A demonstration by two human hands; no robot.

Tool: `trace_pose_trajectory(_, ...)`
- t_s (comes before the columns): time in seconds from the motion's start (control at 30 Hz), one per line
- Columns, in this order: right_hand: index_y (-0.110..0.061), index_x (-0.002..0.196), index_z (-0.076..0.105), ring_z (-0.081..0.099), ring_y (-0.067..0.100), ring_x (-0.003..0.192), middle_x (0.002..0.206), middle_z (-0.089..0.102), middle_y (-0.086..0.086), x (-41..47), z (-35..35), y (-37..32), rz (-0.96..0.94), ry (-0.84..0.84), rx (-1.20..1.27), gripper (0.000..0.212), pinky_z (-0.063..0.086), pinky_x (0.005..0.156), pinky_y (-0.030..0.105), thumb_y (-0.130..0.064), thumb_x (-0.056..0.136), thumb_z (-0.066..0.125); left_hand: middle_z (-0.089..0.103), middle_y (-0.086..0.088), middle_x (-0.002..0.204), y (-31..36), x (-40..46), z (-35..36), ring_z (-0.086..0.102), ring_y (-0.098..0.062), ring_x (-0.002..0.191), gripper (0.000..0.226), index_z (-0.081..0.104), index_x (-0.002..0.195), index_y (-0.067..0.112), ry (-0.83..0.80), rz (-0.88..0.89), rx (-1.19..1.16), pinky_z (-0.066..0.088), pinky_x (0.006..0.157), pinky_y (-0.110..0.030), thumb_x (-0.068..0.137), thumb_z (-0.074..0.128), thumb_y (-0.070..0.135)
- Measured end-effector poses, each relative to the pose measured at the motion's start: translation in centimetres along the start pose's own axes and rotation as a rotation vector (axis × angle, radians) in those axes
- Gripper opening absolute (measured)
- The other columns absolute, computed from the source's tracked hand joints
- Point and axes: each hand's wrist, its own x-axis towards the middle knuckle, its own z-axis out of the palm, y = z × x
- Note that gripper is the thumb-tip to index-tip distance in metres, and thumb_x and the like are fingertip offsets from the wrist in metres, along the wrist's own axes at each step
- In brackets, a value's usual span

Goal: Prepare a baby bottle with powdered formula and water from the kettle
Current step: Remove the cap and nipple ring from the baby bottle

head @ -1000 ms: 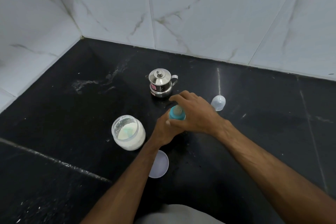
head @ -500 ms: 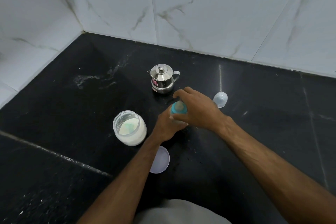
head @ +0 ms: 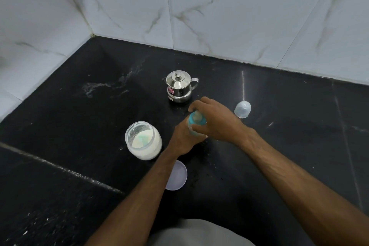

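The baby bottle (head: 193,130) stands upright on the black counter, topped by a blue collar and nipple (head: 197,119). My left hand (head: 182,139) grips the bottle's body from the near side, hiding most of it. My right hand (head: 216,121) curls around the blue collar from the right. Behind them sits a small steel kettle (head: 179,86) with its lid on. To the left stands an open jar of white formula powder (head: 143,140) with a pale green scoop inside.
The bottle's clear dome cap (head: 242,109) lies on the counter (head: 79,118) to the right of my hands. A pale round jar lid (head: 177,175) lies near my left forearm. White marble-tiled walls (head: 219,16) close the counter at the back and left.
Both hands stay on the bottle. My right hand's fingers have shifted slightly around the blue collar. The camera has tilted a little.
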Motion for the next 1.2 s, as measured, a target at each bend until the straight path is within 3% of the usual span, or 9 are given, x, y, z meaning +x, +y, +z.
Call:
trace_pose_trajectory(0.1,-0.031,0.132,0.048,0.048,0.014,0.116,0.131,0.048,-0.004,-0.1,-0.4,0.3,-0.032,-0.103,0.141,0.062,0.051,0.091,0.033,-0.022,0.078,0.077,0.057,0.023,0.094,-0.8,-0.1,0.2,0.058,0.013,0.084,0.055,0.057,0.12,0.018,0.077,0.023,-0.081,0.041,0.076,-0.002,0.072,0.084,0.012)
trace_pose_trajectory(0.2,-0.031,0.139,0.04,0.047,0.014,0.119,0.138,0.041,-0.004,-0.2,-0.4,0.2,-0.007,-0.071,0.133,0.075,0.051,0.092,0.032,-0.04,0.076,0.078,0.042,0.013,0.104,0.3,0.3,0.5,0.046,0.001,0.102,0.055,0.047,0.131,0.013,0.057,-0.046,0.077,0.031,0.083,-0.006,0.084,0.074,0.023)
trace_pose_trajectory(0.3,-0.028,0.135,0.042,0.052,0.015,0.112,0.129,0.048,-0.003,-0.1,-0.1,-0.1,0.039,0.01,-0.005,0.071,0.053,0.087,0.034,-0.051,0.076,0.074,0.038,0.013,0.106,0.7,0.6,0.4,0.041,-0.002,0.101,0.058,0.042,0.134,0.017,0.021,-0.028,0.12,0.029,0.078,-0.004,0.086,0.072,0.031)
trace_pose_trajectory(0.47,-0.029,0.134,0.044,0.049,0.017,0.118,0.13,0.049,-0.003,-0.1,-0.1,0.1,-0.017,-0.064,0.069,0.066,0.052,0.092,0.038,-0.024,0.078,0.077,0.058,0.024,0.094,-0.6,-0.2,0.0,0.062,-0.009,0.1,0.058,0.058,0.122,0.021,0.084,0.005,-0.148,0.043,0.076,-0.003,0.071,0.085,0.015)
trace_pose_trajectory(0.6,-0.032,0.144,0.031,0.045,0.016,0.123,0.14,0.039,-0.003,-0.3,-0.2,0.3,0.007,-0.075,0.112,0.085,0.052,0.093,0.036,-0.041,0.074,0.08,0.049,0.015,0.109,-0.2,0.1,0.2,0.048,0.001,0.104,0.058,0.049,0.13,0.019,0.017,0.001,-0.018,0.038,0.092,-0.016,0.08,0.078,0.021)
trace_pose_trajectory(0.7,-0.029,0.137,0.04,0.05,0.016,0.117,0.131,0.048,-0.002,-0.3,0.1,0.2,0.045,-0.023,-0.001,0.075,0.053,0.089,0.036,-0.053,0.076,0.074,0.048,0.023,0.097,0.0,0.2,0.3,0.051,0.002,0.092,0.051,0.048,0.121,0.026,0.013,0.015,-0.081,0.043,0.08,-0.01,0.08,0.079,0.021)
trace_pose_trajectory(0.87,-0.027,0.125,0.052,0.053,0.016,0.107,0.12,0.052,-0.003,-0.1,0.0,0.3,0.038,-0.055,0.028,0.054,0.051,0.086,0.031,-0.034,0.078,0.077,0.061,0.024,0.088,-1.2,-0.4,-0.1,0.062,0.008,0.085,0.052,0.056,0.102,0.038,0.083,0.045,-0.209,0.045,0.071,-0.003,0.068,0.086,0.012)
trace_pose_trajectory(1.07,-0.026,0.118,0.058,0.054,0.015,0.106,0.118,0.052,-0.004,0.1,-0.8,0.4,0.008,-0.089,0.187,0.049,0.052,0.087,0.031,-0.016,0.075,0.079,0.044,0.013,0.1,-0.2,2.2,0.9,0.038,-0.004,0.093,0.05,0.043,0.125,0.029,-0.074,-0.172,0.187,0.025,0.085,-0.015,0.085,0.072,0.037)
trace_pose_trajectory(1.2,-0.026,0.111,0.058,0.056,0.011,0.102,0.114,0.056,-0.005,-0.8,-1.7,1.6,-0.004,-0.021,0.352,0.046,0.051,0.083,0.027,-0.01,0.073,0.08,0.057,0.027,0.096,-1.3,0.7,0.2,0.056,0.013,0.089,0.05,0.046,0.102,0.051,0.002,-0.018,-0.053,0.037,0.074,-0.004,0.065,0.079,0.049)
